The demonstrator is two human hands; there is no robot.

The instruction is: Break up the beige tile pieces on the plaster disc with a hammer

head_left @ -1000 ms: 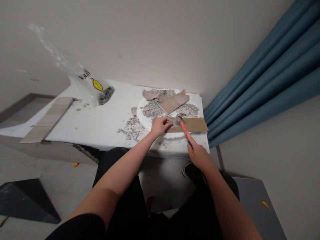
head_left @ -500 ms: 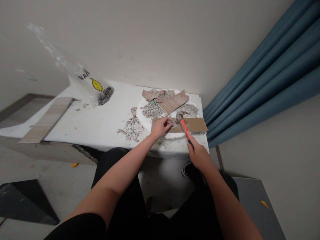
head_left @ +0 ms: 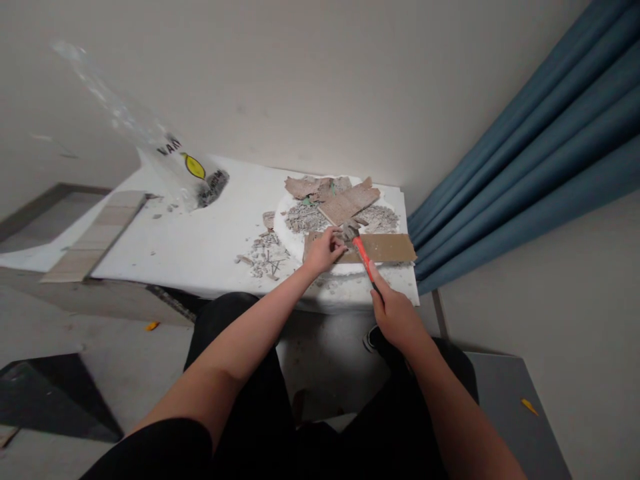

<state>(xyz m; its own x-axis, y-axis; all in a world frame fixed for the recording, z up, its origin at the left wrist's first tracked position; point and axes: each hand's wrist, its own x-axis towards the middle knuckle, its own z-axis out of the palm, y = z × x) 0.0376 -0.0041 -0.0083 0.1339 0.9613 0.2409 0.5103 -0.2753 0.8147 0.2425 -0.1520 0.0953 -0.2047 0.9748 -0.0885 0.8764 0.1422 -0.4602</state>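
Observation:
My right hand (head_left: 396,315) grips the black end of a red-handled hammer (head_left: 363,257). Its metal head sits over the left part of a brown board (head_left: 387,247) that lies on a round white slab (head_left: 293,239). My left hand (head_left: 321,250) rests on the board's left end, fingers pinched close beside the hammer head; whatever it pinches is too small to make out. Behind the board lie broken brown tile pieces (head_left: 345,201) and grey rubble (head_left: 305,217).
A white table (head_left: 200,240) stands against the wall. A clear plastic bag (head_left: 187,173) with a yellow mark lies at its back left, and a long pale tile (head_left: 95,237) at its left edge. Loose chips and nails (head_left: 265,257) lie beside the slab. Blue curtain (head_left: 525,140) hangs at right.
The hammer head has shifted left, closer to my left fingers. My left hand stays on the board's end.

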